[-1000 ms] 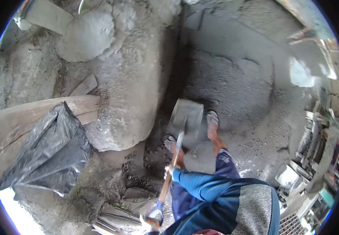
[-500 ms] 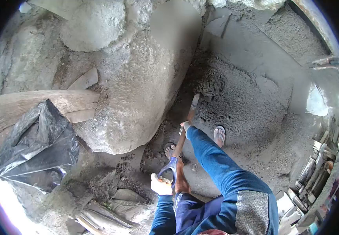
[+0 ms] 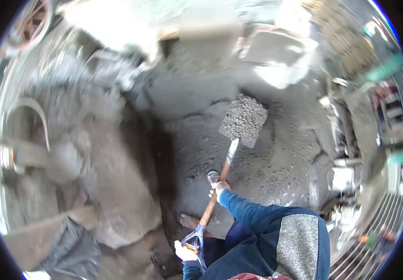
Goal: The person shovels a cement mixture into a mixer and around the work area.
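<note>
A shovel [image 3: 208,212] with a wooden shaft and a blue D-shaped handle reaches forward from my body. My left hand [image 3: 185,251], in a pale glove, is closed around the D-handle. Farther along, my right hand [image 3: 221,187] wraps the middle of the wooden shaft. A heap of grey gravelly material [image 3: 244,115] rests on the shovel's flat blade, whose corners show beneath it. My feet stand on either side of the shaft, partly hidden.
A big rock [image 3: 122,205] lies to the left, with a black plastic sheet [image 3: 73,249] below it. Grey loose ground [image 3: 280,163] spreads right of the shovel. A bright-edged container [image 3: 276,49] is ahead. Stacked clutter and metal bars [image 3: 369,238] line the right; edges are blurred.
The shovel blade has come up out of the dark gravel pile, now carrying a load. My view has turned rightward and farther ahead; both hands keep their holds.
</note>
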`<state>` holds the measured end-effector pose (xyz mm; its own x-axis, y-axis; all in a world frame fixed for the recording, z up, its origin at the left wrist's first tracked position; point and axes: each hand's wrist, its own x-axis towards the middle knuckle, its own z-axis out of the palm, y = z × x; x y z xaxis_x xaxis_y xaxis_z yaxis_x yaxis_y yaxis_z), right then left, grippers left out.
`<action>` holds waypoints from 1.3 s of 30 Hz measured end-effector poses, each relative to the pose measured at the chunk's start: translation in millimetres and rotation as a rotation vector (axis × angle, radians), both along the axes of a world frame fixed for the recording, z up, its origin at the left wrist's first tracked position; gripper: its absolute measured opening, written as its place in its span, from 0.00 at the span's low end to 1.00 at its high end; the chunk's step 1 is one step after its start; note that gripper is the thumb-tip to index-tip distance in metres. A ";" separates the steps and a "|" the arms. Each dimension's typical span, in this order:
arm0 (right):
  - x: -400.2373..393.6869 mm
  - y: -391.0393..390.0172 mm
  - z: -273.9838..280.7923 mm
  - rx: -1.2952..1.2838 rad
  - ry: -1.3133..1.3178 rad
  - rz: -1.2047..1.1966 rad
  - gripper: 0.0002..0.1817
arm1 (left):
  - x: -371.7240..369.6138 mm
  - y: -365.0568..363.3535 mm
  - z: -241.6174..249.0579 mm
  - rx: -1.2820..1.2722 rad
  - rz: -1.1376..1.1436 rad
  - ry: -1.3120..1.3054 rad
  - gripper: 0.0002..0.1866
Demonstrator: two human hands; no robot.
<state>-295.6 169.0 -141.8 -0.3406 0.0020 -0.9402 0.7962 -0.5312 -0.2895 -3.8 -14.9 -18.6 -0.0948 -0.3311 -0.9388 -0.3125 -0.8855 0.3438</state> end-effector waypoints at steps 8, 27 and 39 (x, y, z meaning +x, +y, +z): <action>-118.1 234.0 222.4 0.384 0.447 -0.442 0.07 | -243.9 85.8 46.4 0.235 -0.595 0.402 0.34; 35.7 8.9 54.0 0.106 0.250 0.044 0.08 | 12.9 -51.4 41.5 0.174 -0.086 0.341 0.30; 336.5 -192.8 -123.9 -0.294 -0.636 0.500 0.04 | 266.0 -54.5 37.1 -0.214 0.319 -0.313 0.29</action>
<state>40.9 -23.8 -265.8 0.3553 -0.2812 -0.8914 0.9209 -0.0582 0.3854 262.1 -69.4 18.6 0.3183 -0.4863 -0.8138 -0.1544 -0.8735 0.4616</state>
